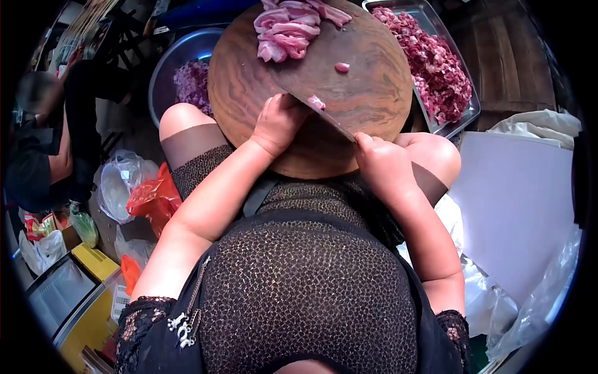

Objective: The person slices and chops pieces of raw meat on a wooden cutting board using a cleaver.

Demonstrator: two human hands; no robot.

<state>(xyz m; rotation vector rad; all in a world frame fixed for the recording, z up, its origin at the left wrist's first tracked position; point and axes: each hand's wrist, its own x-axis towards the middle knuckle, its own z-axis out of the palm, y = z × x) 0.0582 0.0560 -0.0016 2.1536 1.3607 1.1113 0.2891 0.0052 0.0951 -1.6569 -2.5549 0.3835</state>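
A knife [330, 119] lies slantwise over a round wooden chopping block [249, 81], its blade seen nearly along the spine. My right hand [385, 163] is closed round the near right end of the knife. At the blade's far left end, my left hand [280, 123] is curled with its fingers mostly hidden; I cannot make out what they hold. A small piece of meat [316, 101] sits against the far side of the blade. Another small piece [342, 67] lies farther back on the block. Several pink strips of meat [286, 28] are piled at the block's far edge.
A metal tray [474, 106] full of chopped meat [436, 68] stands right of the block. On the left is a metal bowl [163, 78] with more chopped meat [192, 81]. Plastic bags [156, 193] lie lower left. Another person [50, 149] is at far left.
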